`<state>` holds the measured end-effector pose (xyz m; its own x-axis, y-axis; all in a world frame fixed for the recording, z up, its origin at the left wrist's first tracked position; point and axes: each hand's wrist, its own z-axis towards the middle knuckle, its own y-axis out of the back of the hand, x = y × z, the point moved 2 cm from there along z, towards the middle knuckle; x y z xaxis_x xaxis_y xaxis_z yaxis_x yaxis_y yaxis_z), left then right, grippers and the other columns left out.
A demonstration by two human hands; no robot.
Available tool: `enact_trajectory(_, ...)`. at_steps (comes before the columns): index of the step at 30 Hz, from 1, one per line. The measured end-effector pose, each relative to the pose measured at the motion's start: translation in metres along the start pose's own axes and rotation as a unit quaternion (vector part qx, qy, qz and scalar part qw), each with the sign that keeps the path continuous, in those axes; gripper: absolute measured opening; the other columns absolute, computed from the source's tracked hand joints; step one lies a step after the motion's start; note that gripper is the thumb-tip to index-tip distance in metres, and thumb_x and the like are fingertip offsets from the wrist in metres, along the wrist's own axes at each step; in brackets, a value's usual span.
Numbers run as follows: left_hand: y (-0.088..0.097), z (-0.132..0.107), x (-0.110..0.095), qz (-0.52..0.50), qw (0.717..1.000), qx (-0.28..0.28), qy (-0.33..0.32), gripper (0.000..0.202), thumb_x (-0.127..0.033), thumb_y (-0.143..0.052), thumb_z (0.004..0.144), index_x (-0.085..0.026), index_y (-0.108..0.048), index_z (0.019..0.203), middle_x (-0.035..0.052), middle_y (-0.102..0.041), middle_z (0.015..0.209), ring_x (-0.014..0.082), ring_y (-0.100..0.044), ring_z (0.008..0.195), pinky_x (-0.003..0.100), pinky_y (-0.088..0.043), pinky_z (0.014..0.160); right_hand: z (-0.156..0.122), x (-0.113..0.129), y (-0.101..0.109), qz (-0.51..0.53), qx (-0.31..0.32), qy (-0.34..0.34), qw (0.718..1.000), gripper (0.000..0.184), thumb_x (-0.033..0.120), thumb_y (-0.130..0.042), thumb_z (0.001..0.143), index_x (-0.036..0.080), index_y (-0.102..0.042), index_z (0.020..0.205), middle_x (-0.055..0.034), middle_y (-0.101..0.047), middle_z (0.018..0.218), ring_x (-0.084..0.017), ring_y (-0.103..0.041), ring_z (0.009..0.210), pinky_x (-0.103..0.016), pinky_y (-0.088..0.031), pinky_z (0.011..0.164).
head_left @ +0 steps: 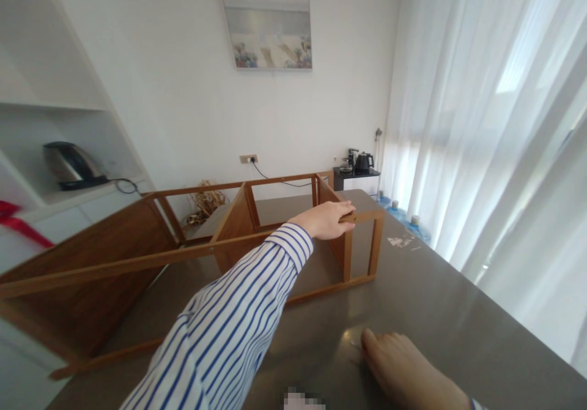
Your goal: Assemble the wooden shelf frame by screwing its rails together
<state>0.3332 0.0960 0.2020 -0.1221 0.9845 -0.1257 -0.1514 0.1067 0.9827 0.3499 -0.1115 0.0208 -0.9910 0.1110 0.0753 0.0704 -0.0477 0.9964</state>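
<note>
A brown wooden shelf rack (229,208) lies on its side on the dark grey table (321,349). My left hand (328,220) reaches across it, with its fingers closed over the top rail near the right-hand end. A small screw head or hole shows in that rail just beside the fingertips. Low in the view, my right hand (397,361) is curled above or against the tabletop, thumb toward the rack. A faint thin line and a bright glint appear by that thumb; what the fingers hold, if anything, is hidden.
Small pale scraps (403,242) lie by the table's right edge. Blue water bottles (415,223) stand below the white curtain (481,153). A kettle (73,162) sits on the left shelf, and a black tea set (360,162) on a cabinet behind. Dried stalks (206,202) show behind the rack.
</note>
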Motion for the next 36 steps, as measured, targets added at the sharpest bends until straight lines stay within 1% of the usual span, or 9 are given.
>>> enact_trajectory(3,-0.001,0.001,0.001,0.002,1.0,-0.002,-0.005,0.055,-0.046,-0.041,0.088,-0.019,-0.042,0.136,0.0047,-0.029,0.151,0.0189,-0.033,0.136,0.026,-0.02,0.113,0.008,-0.021,0.028,0.114,-0.089,-0.025,0.989,0.021,0.023,-0.038,0.093,0.02,-0.057,0.083,-0.003,-0.068,0.069,-0.017,-0.066,0.06,-0.025,-0.042,0.054)
enact_trajectory(5,-0.002,0.002,0.002,0.005,1.0,-0.004,-0.007,0.055,-0.045,-0.042,0.088,-0.019,-0.042,0.136,0.0053,-0.03,0.15,0.0187,-0.033,0.136,0.026,-0.021,0.113,0.017,-0.037,0.048,0.183,-0.146,-0.028,0.972,0.023,0.028,-0.038,0.094,0.021,-0.059,0.091,-0.0033,-0.07,0.079,-0.017,-0.067,0.071,-0.026,-0.046,0.063)
enact_trajectory(7,-0.003,0.002,0.003,0.005,1.0,-0.008,-0.01,0.054,-0.045,-0.042,0.089,-0.018,-0.043,0.136,0.0061,-0.03,0.15,0.0188,-0.034,0.136,0.026,-0.022,0.113,0.026,-0.051,0.068,0.205,-0.204,-0.034,0.957,0.025,0.03,-0.039,0.093,0.021,-0.06,0.102,-0.0059,-0.07,0.094,-0.019,-0.067,0.084,-0.028,-0.048,0.073)
enact_trajectory(8,-0.004,0.003,0.004,0.006,1.0,-0.01,-0.013,0.055,-0.045,-0.042,0.089,-0.017,-0.043,0.136,0.0066,-0.03,0.15,0.019,-0.034,0.136,0.027,-0.022,0.113,0.031,-0.056,0.077,0.2,-0.226,-0.037,0.953,0.026,0.03,-0.04,0.092,0.021,-0.06,0.107,-0.0072,-0.07,0.1,-0.02,-0.066,0.089,-0.03,-0.048,0.077)
enact_trajectory(10,-0.004,0.003,0.004,0.006,1.0,-0.015,-0.018,0.055,-0.045,-0.042,0.089,-0.016,-0.043,0.136,0.0076,-0.03,0.15,0.0199,-0.034,0.136,0.028,-0.023,0.113,0.04,-0.064,0.093,0.168,-0.264,-0.042,0.949,0.028,0.029,-0.042,0.091,0.02,-0.061,0.109,-0.0081,-0.069,0.1,-0.02,-0.065,0.087,-0.031,-0.048,0.076)
enact_trajectory(14,-0.004,0.003,0.005,0.007,1.0,-0.017,-0.021,0.054,-0.045,-0.043,0.089,-0.017,-0.044,0.135,0.0075,-0.032,0.149,0.0209,-0.035,0.135,0.029,-0.025,0.113,0.055,-0.067,0.114,0.049,-0.348,-0.064,0.934,0.024,0.028,-0.041,0.091,0.02,-0.063,0.094,-0.0062,-0.067,0.082,-0.019,-0.062,0.073,-0.029,-0.044,0.065)
enact_trajectory(17,-0.004,0.003,0.004,0.007,1.0,-0.021,-0.018,0.053,-0.045,-0.044,0.089,-0.018,-0.045,0.134,0.0071,-0.033,0.149,0.0208,-0.036,0.134,0.029,-0.026,0.112,0.064,-0.063,0.121,-0.011,-0.394,-0.075,0.916,0.023,0.028,-0.041,0.091,0.019,-0.061,0.087,-0.0059,-0.066,0.079,-0.018,-0.061,0.071,-0.028,-0.041,0.062)
enact_trajectory(24,-0.005,0.004,0.006,0.003,1.0,-0.02,-0.022,0.053,-0.043,-0.044,0.089,-0.016,-0.045,0.134,0.0082,-0.032,0.149,0.0211,-0.035,0.135,0.029,-0.025,0.113,0.072,-0.053,0.128,-0.107,-0.431,-0.053,0.894,0.023,0.024,-0.04,0.093,0.019,-0.057,0.078,-0.006,-0.064,0.075,-0.018,-0.057,0.071,-0.028,-0.036,0.064)
enact_trajectory(36,-0.005,0.004,0.006,0.001,1.0,-0.021,-0.024,0.055,-0.044,-0.044,0.088,-0.015,-0.044,0.135,0.009,-0.033,0.149,0.0208,-0.035,0.135,0.028,-0.025,0.113,0.074,-0.051,0.13,-0.169,-0.418,-0.025,0.892,0.023,0.018,-0.039,0.092,0.018,-0.059,0.081,-0.0055,-0.058,0.07,-0.017,-0.053,0.07,-0.028,-0.033,0.064)
